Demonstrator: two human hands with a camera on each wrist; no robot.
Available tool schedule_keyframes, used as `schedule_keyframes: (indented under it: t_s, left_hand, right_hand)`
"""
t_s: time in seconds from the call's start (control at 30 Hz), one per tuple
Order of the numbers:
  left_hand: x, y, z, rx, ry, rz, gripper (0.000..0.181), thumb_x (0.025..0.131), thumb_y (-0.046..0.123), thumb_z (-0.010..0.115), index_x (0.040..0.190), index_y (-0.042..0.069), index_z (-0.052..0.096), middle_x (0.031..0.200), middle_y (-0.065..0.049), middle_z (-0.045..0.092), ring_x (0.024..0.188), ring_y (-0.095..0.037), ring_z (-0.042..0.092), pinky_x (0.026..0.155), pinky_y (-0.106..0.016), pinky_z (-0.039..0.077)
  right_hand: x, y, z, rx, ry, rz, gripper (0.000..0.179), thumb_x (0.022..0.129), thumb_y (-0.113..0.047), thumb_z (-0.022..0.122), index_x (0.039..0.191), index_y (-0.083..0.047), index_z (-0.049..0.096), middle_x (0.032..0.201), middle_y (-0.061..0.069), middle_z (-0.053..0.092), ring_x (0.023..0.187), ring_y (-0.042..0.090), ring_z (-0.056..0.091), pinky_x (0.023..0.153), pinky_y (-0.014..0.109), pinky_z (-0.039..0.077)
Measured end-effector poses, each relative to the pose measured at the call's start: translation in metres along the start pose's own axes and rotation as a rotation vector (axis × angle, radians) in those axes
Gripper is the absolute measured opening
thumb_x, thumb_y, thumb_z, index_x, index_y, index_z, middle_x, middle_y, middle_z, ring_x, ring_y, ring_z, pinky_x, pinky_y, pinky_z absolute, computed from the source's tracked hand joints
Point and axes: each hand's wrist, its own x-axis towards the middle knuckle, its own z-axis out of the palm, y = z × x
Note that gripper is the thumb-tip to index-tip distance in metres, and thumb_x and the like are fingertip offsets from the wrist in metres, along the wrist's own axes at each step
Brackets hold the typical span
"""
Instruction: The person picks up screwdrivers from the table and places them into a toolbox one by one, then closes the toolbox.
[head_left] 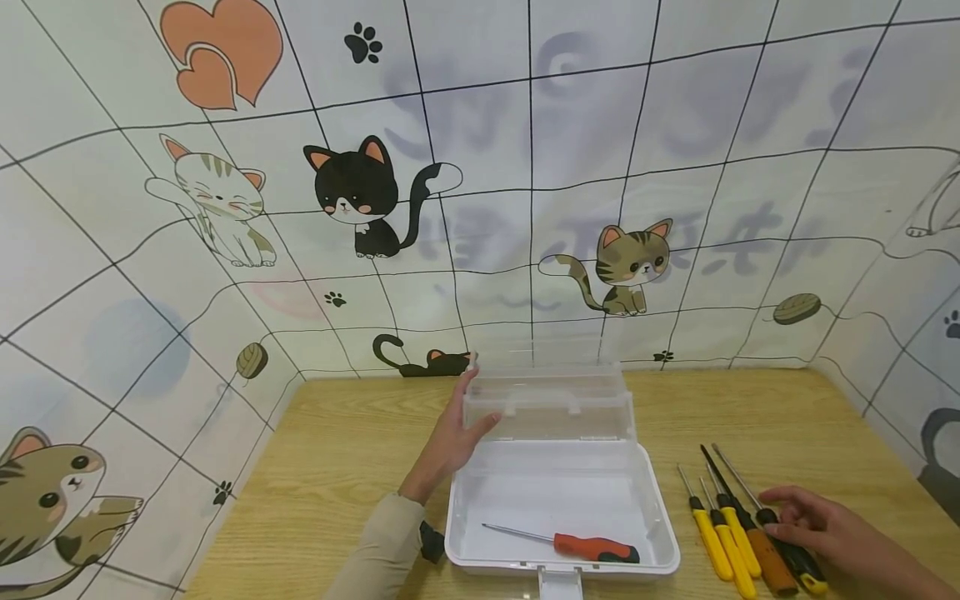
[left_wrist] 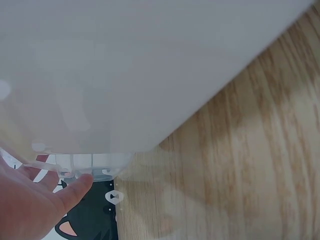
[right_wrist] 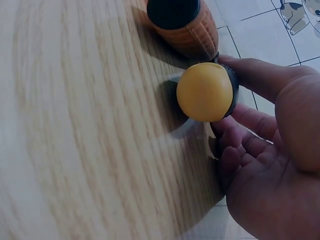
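A white plastic box (head_left: 555, 492) stands on the table with its clear lid (head_left: 551, 417) raised at the back. My left hand (head_left: 452, 442) grips the lid's left edge, thumb in front and fingers behind. Inside the box lies a screwdriver with a red and black handle (head_left: 596, 547). To the right, my right hand (head_left: 832, 529) has its thumb and index finger around a black screwdriver with a yellow end (head_left: 787, 550). In the right wrist view, that yellow handle end (right_wrist: 204, 92) points at the camera, beside an orange-brown handle (right_wrist: 192, 35).
Several screwdrivers with yellow handles (head_left: 712, 546) and one with an orange-brown handle (head_left: 772, 562) lie side by side right of the box. The box's white latch (head_left: 560, 583) hangs at the front. A cat-patterned wall covering (head_left: 495, 225) rises behind the wooden table (head_left: 337, 442).
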Motion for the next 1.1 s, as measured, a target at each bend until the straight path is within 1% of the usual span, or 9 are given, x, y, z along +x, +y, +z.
schedule_keyframes:
  t_s: [0.13,0.2,0.37,0.6,0.7,0.77,0.87,1.0,1.1]
  left_hand:
    - [0.0,0.0006,0.0003,-0.003,-0.002,0.001,0.075,0.095,0.031,0.066,0.155,0.036,0.022,0.161,-0.008,0.029,0.146,-0.033,0.029,0.113,-0.063,0.025]
    - [-0.0002,0.0007,0.0003,-0.003,-0.003,0.003,0.075,0.095,0.031,0.066,0.155,0.036,0.022,0.162,-0.007,0.028,0.146,-0.033,0.028,0.114,-0.063,0.024]
    - [-0.0009,0.0009,0.0002,0.001,-0.006,0.005,0.077,0.094,0.037,0.067,0.157,0.03,0.022,0.162,-0.007,0.025,0.147,-0.033,0.028,0.114,-0.063,0.024]
    - [-0.0011,0.0008,0.0003,-0.001,-0.009,0.008,0.078,0.093,0.043,0.066,0.156,0.032,0.022,0.162,-0.006,0.026,0.147,-0.032,0.028,0.114,-0.063,0.025]
    - [-0.0009,0.0006,0.0003,0.003,-0.007,0.003,0.078,0.093,0.044,0.066,0.156,0.032,0.021,0.162,-0.007,0.027,0.146,-0.033,0.028,0.113,-0.063,0.025]
    - [-0.0009,0.0005,0.0002,0.008,-0.004,-0.005,0.078,0.093,0.044,0.066,0.156,0.035,0.021,0.162,-0.006,0.027,0.146,-0.032,0.028,0.114,-0.063,0.025]
    - [-0.0011,0.0002,0.0003,0.009,0.0,-0.008,0.078,0.093,0.044,0.066,0.156,0.036,0.021,0.162,-0.006,0.026,0.147,-0.033,0.028,0.114,-0.064,0.024]
    - [-0.0011,-0.0002,0.0007,0.006,-0.001,-0.005,0.078,0.093,0.043,0.066,0.156,0.034,0.021,0.163,-0.006,0.024,0.147,-0.033,0.025,0.114,-0.064,0.023]
    - [-0.0008,-0.0007,0.0007,0.002,-0.002,-0.009,0.078,0.093,0.042,0.067,0.156,0.034,0.021,0.164,-0.005,0.022,0.148,-0.034,0.024,0.114,-0.064,0.023]
  right_hand:
    - [0.0002,0.0005,0.0004,0.007,-0.006,-0.008,0.054,0.098,-0.028,0.061,0.13,0.014,0.048,0.086,0.003,0.054,0.07,0.008,0.047,0.061,0.026,0.043]
    - [0.0003,0.0009,0.0004,0.004,-0.006,-0.018,0.054,0.098,-0.028,0.062,0.129,0.014,0.048,0.086,0.003,0.055,0.069,0.008,0.048,0.061,0.025,0.044]
    - [0.0004,0.0032,-0.0007,-0.006,-0.011,-0.059,0.052,0.099,-0.027,0.061,0.128,0.015,0.049,0.086,0.003,0.056,0.069,0.006,0.049,0.061,0.025,0.045]
    - [0.0011,0.0051,-0.0024,-0.002,-0.01,-0.052,0.05,0.099,-0.026,0.06,0.128,0.014,0.049,0.087,0.003,0.056,0.072,0.006,0.05,0.064,0.025,0.047]
    - [0.001,0.0051,-0.003,-0.008,-0.001,-0.064,0.048,0.1,-0.025,0.059,0.128,0.013,0.05,0.087,0.003,0.056,0.072,0.005,0.049,0.064,0.025,0.047]
    - [0.0008,0.0053,-0.0032,-0.008,0.009,-0.072,0.046,0.1,-0.023,0.059,0.127,0.013,0.051,0.087,0.004,0.056,0.071,0.005,0.049,0.064,0.025,0.047]
    - [0.001,0.0042,-0.0024,-0.012,0.035,-0.057,0.042,0.099,-0.02,0.06,0.125,0.012,0.052,0.085,0.004,0.057,0.071,0.006,0.05,0.064,0.024,0.046]
    - [0.0014,0.0008,-0.0015,-0.023,0.065,-0.018,0.04,0.097,-0.018,0.062,0.124,0.01,0.054,0.086,0.002,0.059,0.072,0.008,0.051,0.064,0.024,0.046]
    - [0.0003,-0.0012,-0.0014,-0.036,0.078,-0.007,0.038,0.097,-0.016,0.061,0.124,0.01,0.054,0.086,0.002,0.059,0.072,0.008,0.05,0.064,0.024,0.045]
